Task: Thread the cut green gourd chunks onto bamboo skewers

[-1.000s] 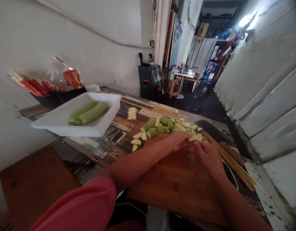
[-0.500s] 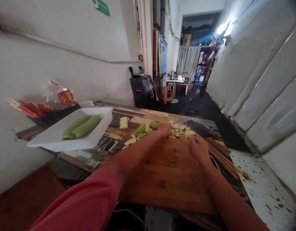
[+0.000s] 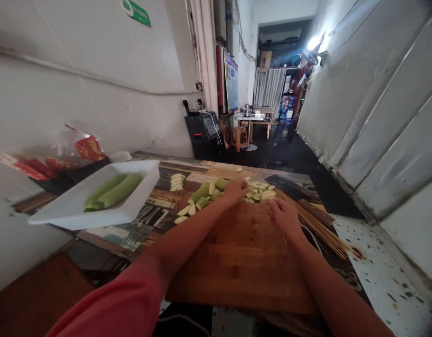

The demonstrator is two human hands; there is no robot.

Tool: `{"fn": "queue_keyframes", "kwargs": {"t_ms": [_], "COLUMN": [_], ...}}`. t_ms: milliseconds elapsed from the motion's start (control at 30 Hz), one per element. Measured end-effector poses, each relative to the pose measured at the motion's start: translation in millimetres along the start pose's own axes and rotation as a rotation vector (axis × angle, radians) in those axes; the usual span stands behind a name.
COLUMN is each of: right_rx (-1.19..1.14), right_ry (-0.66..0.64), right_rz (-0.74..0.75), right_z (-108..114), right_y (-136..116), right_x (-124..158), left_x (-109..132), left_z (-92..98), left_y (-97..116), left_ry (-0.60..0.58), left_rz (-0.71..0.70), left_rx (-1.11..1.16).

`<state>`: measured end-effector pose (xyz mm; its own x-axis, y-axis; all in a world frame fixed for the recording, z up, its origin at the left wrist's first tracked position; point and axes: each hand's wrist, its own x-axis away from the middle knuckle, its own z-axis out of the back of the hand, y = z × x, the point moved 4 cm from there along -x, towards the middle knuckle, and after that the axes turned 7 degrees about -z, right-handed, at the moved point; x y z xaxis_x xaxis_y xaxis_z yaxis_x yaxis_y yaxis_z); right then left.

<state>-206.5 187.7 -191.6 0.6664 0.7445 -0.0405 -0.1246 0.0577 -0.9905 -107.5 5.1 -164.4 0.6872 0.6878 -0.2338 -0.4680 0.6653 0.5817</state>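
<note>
My left hand (image 3: 236,190) is over the far edge of the wooden cutting board (image 3: 251,262), beside a pile of zucchini slices (image 3: 260,191). Its fingers are curled together; what they hold, if anything, is hidden. Just right of the pile, my right hand (image 3: 283,216) is closed on a thin bamboo skewer (image 3: 285,240), whose end pokes out below the palm. Cut zucchini chunks (image 3: 201,192) lie left of my left hand, with loose slices (image 3: 183,215) nearby. Farther left, a row of slices (image 3: 177,182) sits on the table.
A white tray (image 3: 142,196) with two whole zucchinis (image 3: 119,189) stands at the left. Behind it is a black container (image 3: 75,172) with red-wrapped packets. A bundle of bamboo skewers (image 3: 321,229) lies right of the board, near a brown flat strip (image 3: 316,213).
My left hand has lifted and drawn back slightly from the slices, its fingers now showing. My right hand stays closed near the board's far right. The view has shifted a little.
</note>
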Motion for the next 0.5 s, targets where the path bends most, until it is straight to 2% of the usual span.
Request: {"fn": "queue_keyframes", "kwargs": {"t_ms": [67,167,267,367,500], "right_rx": [0.069,0.182,0.289,0.321,0.356], "right_ry": [-0.071,-0.179,-0.222,-0.225,-0.192], "right_rz": [0.042,0.139,0.233,0.253,0.234], "right_z": [-3.5,-10.1,-14.9,-16.8,-15.7], "right_y": [-6.6,-17.6,-26.6,-29.2,-21.3], "right_x": [6.3,16.6,25.0,30.4,33.2], "left_x": [8.4,16.8,18.3,15.3,11.6], "left_z": [5.3,9.3,14.2,19.0,18.9], "left_y": [-10.5,-26.3,-33.1,-36.0,-41.2], "left_ry": [0.067,0.091,0.067,0.044,0.069], "left_rz": [0.148,0.479,0.703,0.758,0.790], "left_rx": [0.366,0.959,1.363,1.590,1.678]}}
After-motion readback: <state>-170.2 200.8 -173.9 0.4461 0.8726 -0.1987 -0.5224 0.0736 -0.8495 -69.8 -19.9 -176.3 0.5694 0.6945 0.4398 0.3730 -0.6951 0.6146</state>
